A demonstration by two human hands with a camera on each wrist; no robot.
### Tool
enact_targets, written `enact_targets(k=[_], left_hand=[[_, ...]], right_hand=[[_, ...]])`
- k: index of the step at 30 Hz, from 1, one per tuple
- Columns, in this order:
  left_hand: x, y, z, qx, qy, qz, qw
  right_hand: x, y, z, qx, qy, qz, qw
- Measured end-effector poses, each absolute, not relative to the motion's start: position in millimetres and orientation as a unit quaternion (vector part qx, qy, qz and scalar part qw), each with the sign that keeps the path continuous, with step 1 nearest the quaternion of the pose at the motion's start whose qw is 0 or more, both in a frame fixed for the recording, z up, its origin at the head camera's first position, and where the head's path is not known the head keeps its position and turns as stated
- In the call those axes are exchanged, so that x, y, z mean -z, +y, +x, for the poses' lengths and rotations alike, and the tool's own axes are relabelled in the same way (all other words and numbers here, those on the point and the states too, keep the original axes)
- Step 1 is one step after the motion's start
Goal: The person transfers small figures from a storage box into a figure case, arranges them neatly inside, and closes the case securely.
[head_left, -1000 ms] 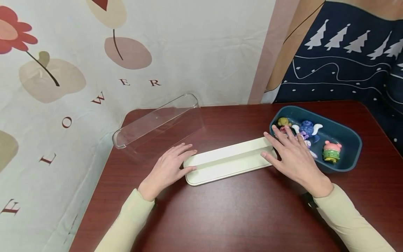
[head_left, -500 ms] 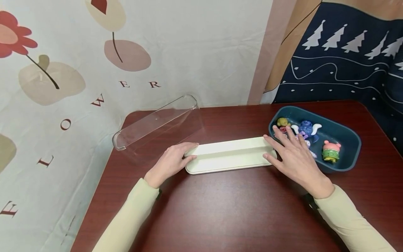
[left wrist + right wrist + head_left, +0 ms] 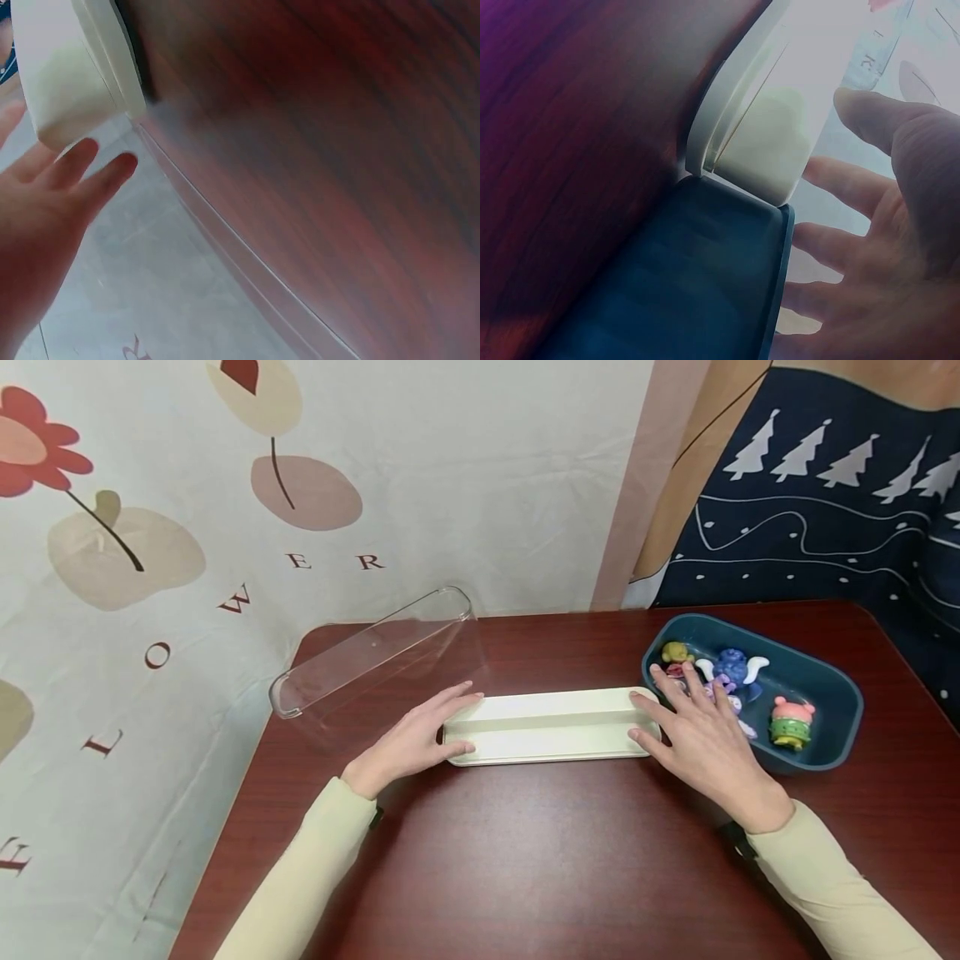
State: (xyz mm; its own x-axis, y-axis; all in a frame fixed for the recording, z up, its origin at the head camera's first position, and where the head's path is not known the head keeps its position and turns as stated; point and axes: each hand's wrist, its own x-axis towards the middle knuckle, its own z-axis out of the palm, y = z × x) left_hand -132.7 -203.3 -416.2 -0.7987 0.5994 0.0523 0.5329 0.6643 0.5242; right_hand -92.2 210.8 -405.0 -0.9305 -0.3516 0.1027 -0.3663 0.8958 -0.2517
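Note:
A long cream-coloured open box lies on the table, almost level from left to right. At its left end is my left hand, fingers extended over the back corner and thumb at the front. My right hand spreads its fingers at the other end, thumb and forefinger at the rim. Its remaining fingers reach over a teal bin, covering some of the small toys inside. In the right wrist view the box's end meets the bin's wall. The left wrist view shows spread fingertips beside the box.
A clear plastic lid-like cover leans at the back left by the fabric wall. The bin contains a pink-and-green figure, a blue figure and other toys. Dark red tabletop extends in front of the box.
The box's left end has swung away from me, making the box straighter. My left hand moved forward with it, fingers spreading again; the right hand stayed nearly in place.

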Motion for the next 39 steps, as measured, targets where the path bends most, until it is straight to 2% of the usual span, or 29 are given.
enact_targets(k=[5,17,24,31,39], left_hand=[[420.6,-210.1,-128.2,-0.253,0.907,0.326,0.087],[425.2,-205.0,-126.9,-0.232,0.904,0.356,0.048],[423.6,-198.8,-124.2,-0.231,0.906,0.351,0.058],[426.5,-196.0,-124.8,-0.225,0.904,0.357,0.063],[427.7,-195.2,-127.3,-0.233,0.903,0.356,0.065]], right_hand=[[405.7,210.1,-93.5,-0.127,-0.975,0.183,0.025],[402.1,211.4,-97.2,-0.12,-0.978,0.171,0.017],[400.3,220.4,-94.7,-0.134,-0.976,0.169,0.023],[386.7,247.1,-88.3,-0.172,-0.975,0.137,0.042],[373.8,290.0,-86.8,-0.236,-0.969,0.058,0.044]])
